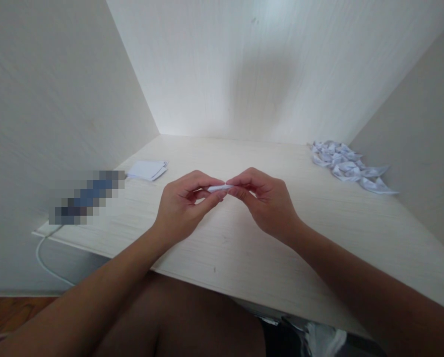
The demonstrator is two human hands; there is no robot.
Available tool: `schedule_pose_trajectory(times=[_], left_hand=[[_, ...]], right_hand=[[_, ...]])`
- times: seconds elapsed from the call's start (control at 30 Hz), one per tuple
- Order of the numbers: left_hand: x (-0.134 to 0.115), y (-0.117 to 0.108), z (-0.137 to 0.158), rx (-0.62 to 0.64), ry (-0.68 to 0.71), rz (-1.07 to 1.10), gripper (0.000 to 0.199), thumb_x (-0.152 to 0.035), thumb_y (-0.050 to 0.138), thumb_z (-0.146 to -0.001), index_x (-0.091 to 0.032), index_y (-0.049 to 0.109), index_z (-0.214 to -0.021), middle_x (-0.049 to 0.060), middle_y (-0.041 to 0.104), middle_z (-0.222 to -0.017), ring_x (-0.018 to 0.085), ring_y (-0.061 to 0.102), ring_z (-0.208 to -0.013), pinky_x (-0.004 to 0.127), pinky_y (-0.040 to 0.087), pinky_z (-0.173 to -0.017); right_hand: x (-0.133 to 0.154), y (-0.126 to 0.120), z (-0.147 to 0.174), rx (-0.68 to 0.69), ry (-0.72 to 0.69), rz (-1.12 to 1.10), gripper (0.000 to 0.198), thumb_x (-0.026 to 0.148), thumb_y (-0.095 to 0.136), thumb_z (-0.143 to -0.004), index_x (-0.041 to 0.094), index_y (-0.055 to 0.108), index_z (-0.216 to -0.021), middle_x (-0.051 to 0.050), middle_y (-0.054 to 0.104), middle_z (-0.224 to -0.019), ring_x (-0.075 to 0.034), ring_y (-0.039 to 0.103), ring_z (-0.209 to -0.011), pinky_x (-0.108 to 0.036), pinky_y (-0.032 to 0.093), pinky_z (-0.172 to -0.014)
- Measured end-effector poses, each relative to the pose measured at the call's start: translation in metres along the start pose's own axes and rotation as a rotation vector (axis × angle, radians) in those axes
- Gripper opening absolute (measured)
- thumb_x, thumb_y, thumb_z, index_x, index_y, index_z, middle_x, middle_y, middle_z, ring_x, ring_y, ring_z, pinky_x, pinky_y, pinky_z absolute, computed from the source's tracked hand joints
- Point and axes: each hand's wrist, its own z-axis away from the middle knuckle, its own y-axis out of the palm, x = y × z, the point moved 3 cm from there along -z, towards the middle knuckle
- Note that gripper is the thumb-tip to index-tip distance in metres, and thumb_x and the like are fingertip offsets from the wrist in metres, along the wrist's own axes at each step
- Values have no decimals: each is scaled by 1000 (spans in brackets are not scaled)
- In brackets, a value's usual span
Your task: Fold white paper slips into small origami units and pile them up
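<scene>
A small piece of folded white paper point(219, 188) is held level above the desk, its ends between the fingertips of both hands. My left hand point(184, 203) pinches it from the left, thumb below and fingers above. From the other side my right hand point(264, 201) grips it in the same way, and the fingertips of the two hands almost meet. Most of the paper is covered by the fingers, so its full shape cannot be made out.
A stack of white paper sheets point(147, 169) lies at the desk's back left. Several folded white paper pieces point(346, 166) are heaped along the right wall. A blurred-out object point(90, 196) with a white cable point(45, 263) sits at the left edge. Walls enclose the desk point(222, 248).
</scene>
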Motion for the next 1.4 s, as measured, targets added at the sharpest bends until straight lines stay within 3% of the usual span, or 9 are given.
schedule_pose_trajectory(times=[0.37, 0.77, 0.97, 1.4], left_hand=[[3, 2, 1, -40, -22, 113, 4, -22, 80, -83, -22, 81, -88, 3, 69, -92, 13, 71, -73, 23, 61, -60], [1, 3, 2, -52, -18, 146, 9, -14, 79, -83, -22, 81, -87, 1, 68, -91, 12, 72, -72, 24, 65, -65], [-1, 4, 3, -81, 1, 119, 6, -19, 82, -82, -22, 81, -87, 2, 69, -90, 13, 71, -73, 26, 66, -65], [-5, 1, 4, -100, 121, 19, 10, -16, 81, -83, -24, 80, -89, 1, 69, -91, 12, 68, -77, 25, 61, -65]], right_hand=[[0, 1, 2, 36, -140, 143, 11, 22, 66, -98, 21, 73, -90, 0, 71, -83, -13, 63, -76, -28, 48, -69], [4, 3, 4, 49, -280, 229, 12, 20, 62, -101, 18, 69, -93, -2, 68, -85, -13, 62, -78, -27, 48, -71], [7, 3, 5, 41, -345, 280, 13, 19, 59, -102, 16, 68, -94, -3, 67, -87, -13, 61, -79, -26, 49, -73], [15, 1, 6, 77, -434, 389, 19, 22, 53, -105, 14, 69, -97, -7, 69, -90, -15, 63, -81, -29, 52, -73]])
